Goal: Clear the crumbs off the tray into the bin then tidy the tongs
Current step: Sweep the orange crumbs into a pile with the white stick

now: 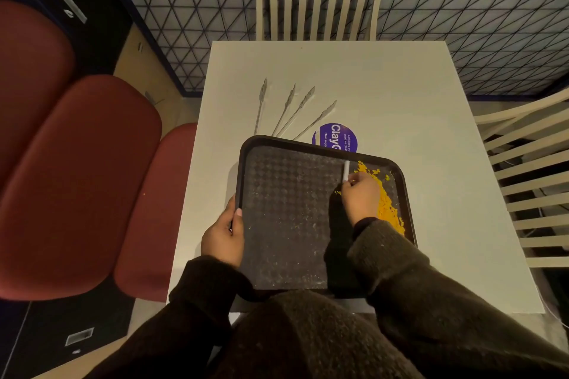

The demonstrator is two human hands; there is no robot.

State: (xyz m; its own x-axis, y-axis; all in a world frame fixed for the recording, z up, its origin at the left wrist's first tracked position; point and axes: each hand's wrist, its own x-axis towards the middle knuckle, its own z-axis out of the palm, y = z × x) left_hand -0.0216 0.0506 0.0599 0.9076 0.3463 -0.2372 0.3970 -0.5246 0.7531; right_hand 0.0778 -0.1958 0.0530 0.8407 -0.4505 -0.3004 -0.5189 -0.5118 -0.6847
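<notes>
**Crumbs piled on one side, tongs waiting behind the tray**

Dark knitted sleeves (400, 280) fill the bottom of the head view, so the near edge of the black textured plastic tray (286, 224) is cut off and I can't see how far it overhangs the white table (415, 108). Left hand (223, 237) is clamped on the tray's left rim, thumb on top. Right hand (361, 195) is pinched round a thin white stick-like scraper (346, 171), what exactly it is I can't tell.

The orange crumbs (386, 203) sit heaped against the tray's right side, part of the heap hidden behind that hand. They look dry, light and loose, so my guess is they'd scatter on any quick tilt; holding both rims seems safest. Fine specks are dotted over the rest of the tray.

Two pairs of thin metal tongs (289, 111) lie just past the tray's far edge, handles hidden behind it. Probably stiff, light, a bit slippery. No bin in view.
</notes>
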